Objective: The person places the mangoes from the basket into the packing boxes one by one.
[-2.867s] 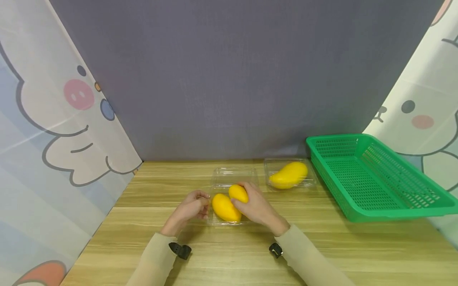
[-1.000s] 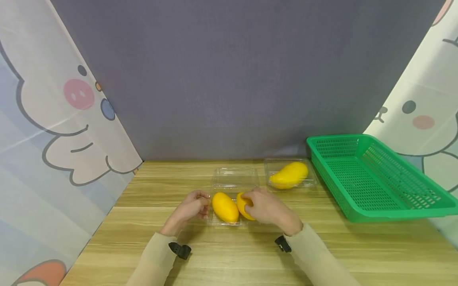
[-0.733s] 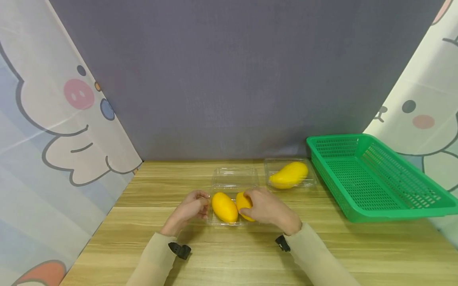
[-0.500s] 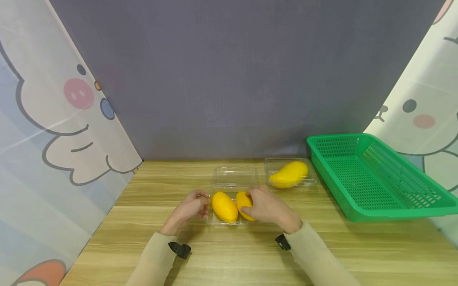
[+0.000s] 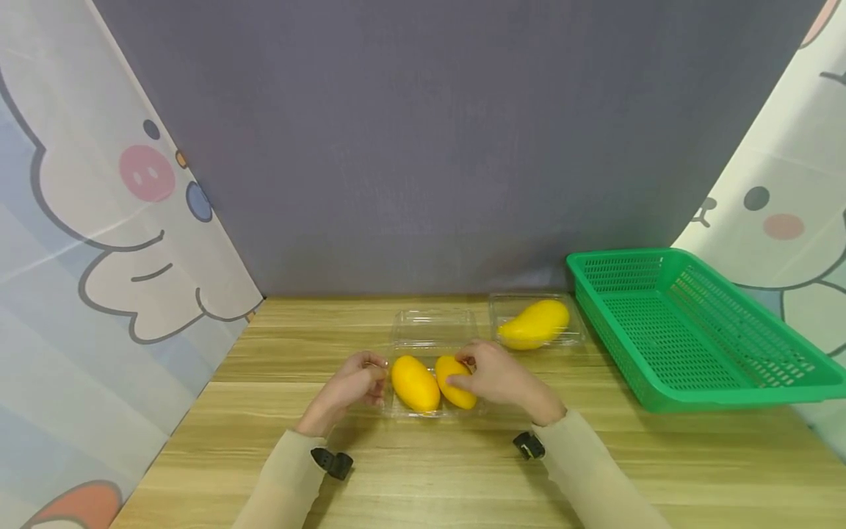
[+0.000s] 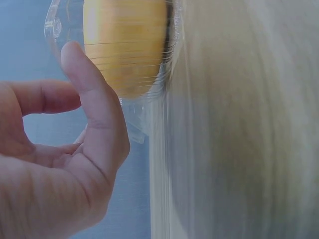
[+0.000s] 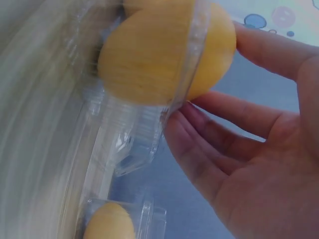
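Two yellow mangoes lie side by side in a clear plastic clamshell box (image 5: 432, 328) whose lid stands back. The left mango (image 5: 415, 383) fills the left half; the right mango (image 5: 454, 389) leans beside it. My left hand (image 5: 350, 387) is at the box's left edge, fingers relaxed, a fingertip against the clear wall (image 6: 62, 22). Over the right side, my right hand (image 5: 496, 373) has its thumb and a finger lightly touching the right mango (image 7: 149, 55). Its other fingertips meet the box rim (image 7: 192, 55). Its fingers are spread, not wrapped round the fruit.
A second clear box (image 5: 500, 303) holding one mango (image 5: 537, 323) stands behind to the right. Beyond it, at the table's right, sits a green plastic basket (image 5: 651, 393). The wooden table (image 5: 317, 323) meets a grey back panel (image 5: 410, 147).
The right hand first lowered the right mango beside the left one, which turned slightly. Since then it has loosened and drawn a little right, uncovering more mango. The left hand stays put.
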Available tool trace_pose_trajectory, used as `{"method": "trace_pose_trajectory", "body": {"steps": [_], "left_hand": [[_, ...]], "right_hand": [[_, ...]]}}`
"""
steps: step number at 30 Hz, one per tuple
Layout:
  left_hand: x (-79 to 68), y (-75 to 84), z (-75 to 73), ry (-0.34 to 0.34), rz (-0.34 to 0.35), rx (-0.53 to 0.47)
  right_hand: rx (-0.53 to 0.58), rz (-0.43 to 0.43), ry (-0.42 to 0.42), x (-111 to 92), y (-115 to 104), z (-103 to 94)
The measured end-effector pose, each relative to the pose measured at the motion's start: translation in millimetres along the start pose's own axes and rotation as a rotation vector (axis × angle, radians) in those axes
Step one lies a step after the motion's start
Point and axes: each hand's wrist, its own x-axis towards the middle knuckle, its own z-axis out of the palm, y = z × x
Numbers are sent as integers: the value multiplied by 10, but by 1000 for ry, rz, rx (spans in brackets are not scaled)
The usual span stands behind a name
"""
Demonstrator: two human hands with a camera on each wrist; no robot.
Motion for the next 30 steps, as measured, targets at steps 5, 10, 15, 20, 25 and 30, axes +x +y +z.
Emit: {"method": "trace_pose_trajectory", "body": {"steps": [5, 10, 15, 20, 25, 30], "left_hand": [[-1, 19, 4, -2, 6, -9], [2, -1, 3, 2, 5, -20], [15, -17, 2, 4, -1, -37], [10, -15, -2, 3, 4, -39], [-11, -4, -1, -1, 1, -35], [-22, 1, 2, 2, -1, -36]], "right_hand": [[29, 43, 88, 18, 45, -38], [16, 103, 173, 48, 83, -21], [66, 224, 132, 70, 107, 6], [140, 285, 87, 87, 142, 34], [200, 281, 70, 114, 203, 68], [270, 278, 72, 156, 253, 106]]}}
